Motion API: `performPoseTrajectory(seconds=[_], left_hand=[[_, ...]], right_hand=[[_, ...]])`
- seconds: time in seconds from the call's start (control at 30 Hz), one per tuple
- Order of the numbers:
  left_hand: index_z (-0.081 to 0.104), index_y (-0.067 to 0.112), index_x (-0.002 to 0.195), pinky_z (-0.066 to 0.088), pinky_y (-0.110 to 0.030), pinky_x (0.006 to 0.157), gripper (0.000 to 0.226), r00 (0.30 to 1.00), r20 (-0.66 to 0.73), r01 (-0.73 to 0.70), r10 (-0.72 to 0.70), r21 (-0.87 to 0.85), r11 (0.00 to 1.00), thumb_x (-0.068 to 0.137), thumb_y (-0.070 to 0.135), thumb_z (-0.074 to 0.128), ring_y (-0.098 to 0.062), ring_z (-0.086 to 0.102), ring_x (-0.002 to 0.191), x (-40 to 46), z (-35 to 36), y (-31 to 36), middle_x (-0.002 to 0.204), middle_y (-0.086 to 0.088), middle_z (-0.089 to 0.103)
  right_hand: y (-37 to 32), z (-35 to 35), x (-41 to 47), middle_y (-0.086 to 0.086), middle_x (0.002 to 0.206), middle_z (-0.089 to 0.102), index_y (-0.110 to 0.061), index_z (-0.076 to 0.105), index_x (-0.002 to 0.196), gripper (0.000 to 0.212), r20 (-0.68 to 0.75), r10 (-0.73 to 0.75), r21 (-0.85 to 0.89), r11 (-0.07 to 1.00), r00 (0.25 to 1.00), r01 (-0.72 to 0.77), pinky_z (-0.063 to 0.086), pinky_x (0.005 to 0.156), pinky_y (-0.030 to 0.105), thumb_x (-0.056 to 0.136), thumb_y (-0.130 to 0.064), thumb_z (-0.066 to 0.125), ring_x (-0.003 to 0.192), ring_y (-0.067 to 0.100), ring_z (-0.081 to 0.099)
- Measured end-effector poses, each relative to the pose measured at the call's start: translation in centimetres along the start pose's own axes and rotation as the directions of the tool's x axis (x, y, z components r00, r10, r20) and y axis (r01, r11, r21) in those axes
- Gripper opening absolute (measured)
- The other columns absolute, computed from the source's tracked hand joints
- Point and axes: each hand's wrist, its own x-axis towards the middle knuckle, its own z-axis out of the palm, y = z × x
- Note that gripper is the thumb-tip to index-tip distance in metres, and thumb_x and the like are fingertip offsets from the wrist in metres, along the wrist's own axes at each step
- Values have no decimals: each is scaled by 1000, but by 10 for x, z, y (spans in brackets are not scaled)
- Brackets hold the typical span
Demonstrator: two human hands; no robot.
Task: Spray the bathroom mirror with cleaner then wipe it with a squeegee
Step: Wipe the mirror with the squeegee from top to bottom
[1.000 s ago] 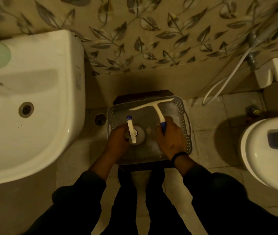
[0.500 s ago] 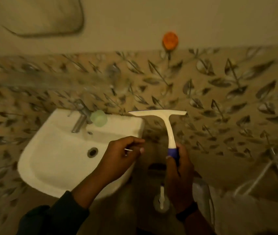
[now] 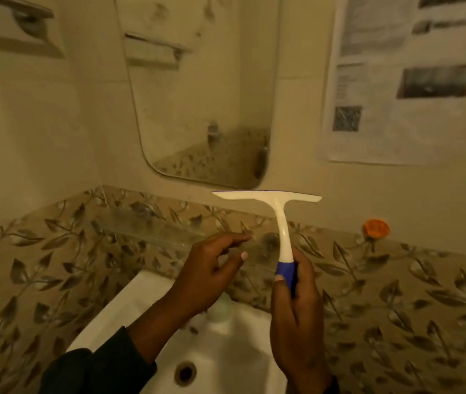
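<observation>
The bathroom mirror (image 3: pixel 200 89) hangs on the wall above the sink, its rounded lower edge just above the squeegee's blade. My right hand (image 3: pixel 297 311) grips the blue handle of a white squeegee (image 3: pixel 281 220), held upright with the blade level at the top. My left hand (image 3: pixel 212 268) hovers just left of the squeegee's stem, fingers loosely apart, holding nothing. The spray bottle is out of view.
A white sink (image 3: pixel 220 351) lies below my hands, with a pale green cap (image 3: pixel 220 308) at its back rim. A glass shelf (image 3: pixel 146 228) runs along the leaf-patterned tiles. A paper notice (image 3: pixel 408 81) hangs at the right, an orange hook (image 3: pixel 375 228) under it.
The view has swung up from the floor basket to the mirror. My right hand lifted the squeegee out of the basket to chest height; my left hand let go of the spray bottle, left below.
</observation>
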Motion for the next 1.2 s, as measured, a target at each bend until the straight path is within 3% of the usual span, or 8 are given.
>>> performPoseTrajectory(seconds=[0.07,0.13,0.27,0.43,0.6,0.77,0.97,1.2], left_hand=[[67,23,124,49,-16,96,30,996,-40,-84,84,1,996,95,22,64,1,61,114,24,-30,-18,120,15,68],[69,19,122,50,-19,95,30,980,-95,-172,173,10,985,93,22,65,0,62,113,52,-68,-40,119,10,69],[68,21,119,47,-12,95,29,926,-226,-289,301,87,953,91,21,67,2,61,113,120,-142,-72,118,13,67],[67,14,117,51,-18,93,27,849,-375,-329,371,175,928,91,17,66,-8,62,111,205,-220,-96,119,2,67],[51,16,140,39,-23,112,47,834,-376,-302,405,304,904,95,15,62,-12,47,135,268,-271,-97,144,1,52],[26,19,156,21,-36,123,60,820,-335,-297,464,444,845,101,12,49,-15,14,153,330,-309,-76,165,4,22],[13,10,158,19,-41,125,62,813,-274,-295,514,568,769,102,5,40,-21,2,155,376,-343,-70,167,-5,6],[10,15,158,14,-34,124,69,804,-225,-352,550,566,745,101,1,45,-17,-3,154,390,-351,-90,167,-1,-2]], right_hand=[[-11,32,17,-8,79,60,-33,47,133,40,-17,-48,-23,999,999,48,46,56,30,97,-17,49,61,9,51],[-27,71,39,-7,75,58,-33,51,129,40,-53,-103,-37,994,993,101,44,48,24,95,-10,50,53,9,50],[-60,143,91,-3,71,57,-38,52,121,40,-61,-227,-85,972,972,221,44,49,34,93,-9,53,52,13,50],[-108,207,154,-14,88,58,-31,50,119,39,-87,-439,-176,890,894,420,47,57,10,91,-5,59,71,10,59],[-146,235,202,-5,94,59,-33,48,115,35,-102,-536,-232,832,838,504,52,62,17,89,-13,61,70,10,60],[-169,247,232,2,102,57,-28,48,117,27,-144,-569,-256,812,810,525,53,63,18,90,-33,48,74,8,58],[-198,267,253,10,124,53,-23,40,134,43,-77,-532,-182,839,843,513,59,83,49,93,-33,45,106,32,60],[-220,286,283,-10,99,53,-20,36,141,43,-121,-573,-249,808,811,534,59,79,46,101,-32,44,84,12,58]])
